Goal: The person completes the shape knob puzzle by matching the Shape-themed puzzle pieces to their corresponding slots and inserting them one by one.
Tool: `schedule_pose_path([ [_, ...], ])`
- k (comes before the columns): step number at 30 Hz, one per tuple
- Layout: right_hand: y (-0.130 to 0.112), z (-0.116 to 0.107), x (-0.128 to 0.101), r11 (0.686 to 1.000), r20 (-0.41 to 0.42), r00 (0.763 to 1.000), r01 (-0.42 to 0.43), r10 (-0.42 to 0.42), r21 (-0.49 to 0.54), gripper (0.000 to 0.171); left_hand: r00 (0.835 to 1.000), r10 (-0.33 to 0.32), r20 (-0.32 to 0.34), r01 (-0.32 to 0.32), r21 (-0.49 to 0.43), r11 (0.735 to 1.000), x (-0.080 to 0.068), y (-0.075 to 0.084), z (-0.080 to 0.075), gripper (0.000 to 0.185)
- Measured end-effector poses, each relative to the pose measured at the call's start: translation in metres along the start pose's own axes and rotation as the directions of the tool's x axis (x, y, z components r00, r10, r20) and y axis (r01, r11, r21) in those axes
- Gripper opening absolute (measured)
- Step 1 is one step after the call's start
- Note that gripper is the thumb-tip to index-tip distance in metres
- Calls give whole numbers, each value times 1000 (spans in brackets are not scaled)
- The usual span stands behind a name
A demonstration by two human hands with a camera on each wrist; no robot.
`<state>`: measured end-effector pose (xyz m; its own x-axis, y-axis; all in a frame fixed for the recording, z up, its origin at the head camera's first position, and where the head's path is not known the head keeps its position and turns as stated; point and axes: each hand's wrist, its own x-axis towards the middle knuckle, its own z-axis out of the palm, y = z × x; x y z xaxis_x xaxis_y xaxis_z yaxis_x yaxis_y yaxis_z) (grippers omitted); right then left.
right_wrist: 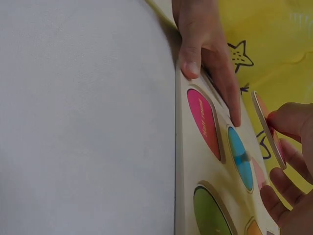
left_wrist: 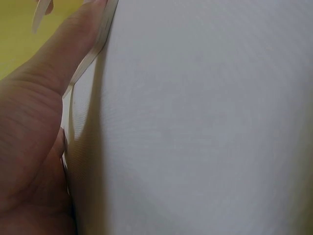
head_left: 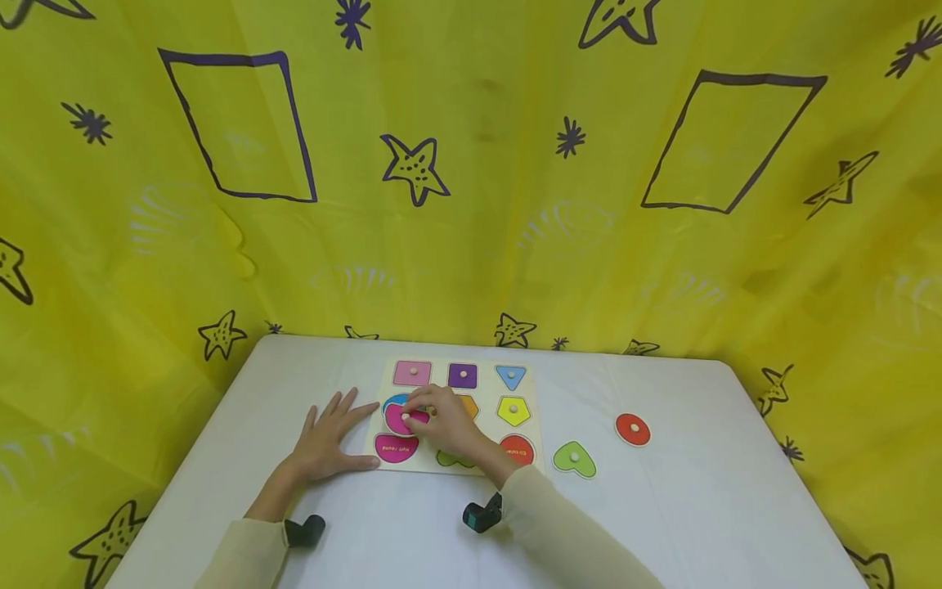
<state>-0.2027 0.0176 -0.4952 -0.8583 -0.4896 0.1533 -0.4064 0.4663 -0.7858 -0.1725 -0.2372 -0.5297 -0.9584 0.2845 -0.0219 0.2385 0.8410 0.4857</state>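
My right hand (head_left: 450, 424) pinches the knob of a magenta half-round puzzle piece (head_left: 393, 420) over the left side of a wooden shape board (head_left: 487, 409). In the right wrist view the piece (right_wrist: 266, 125) is tilted and raised above the board, near the blue oval piece (right_wrist: 239, 156). The magenta half-round recess (head_left: 396, 448), with printed lettering, shows at the board's near left corner. My left hand (head_left: 327, 446) lies spread on the table at the board's left edge, its thumb (left_wrist: 73, 39) against that edge.
Right of the board, a green heart piece (head_left: 581, 465) and a red round piece (head_left: 633, 438) lie on the white table (head_left: 684, 507). Pink, purple, light blue, yellow and orange shapes sit in the board. A yellow patterned curtain (head_left: 478, 270) surrounds the table.
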Motion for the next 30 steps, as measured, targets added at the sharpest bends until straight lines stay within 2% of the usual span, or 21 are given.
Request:
schedule_pose_path([
  [6,4,12,-1,999,4,999,44,-44,-31,13,1000,1,-3,-1,1,1000,-1,0,0,96],
  [14,10,26,-5,997,40,998,45,-43,-55,11,1000,16,-15,-16,-9,1000,-2,1,-1,95],
  [24,13,34,-7,988,22,998,56,-54,-145,11,1000,17,-12,-17,-2,1000,-1,2,-3,94],
  [30,12,34,-9,974,21,992,123,-121,-191,11,999,41,-30,-41,-15,999,-2,-1,-2,92],
])
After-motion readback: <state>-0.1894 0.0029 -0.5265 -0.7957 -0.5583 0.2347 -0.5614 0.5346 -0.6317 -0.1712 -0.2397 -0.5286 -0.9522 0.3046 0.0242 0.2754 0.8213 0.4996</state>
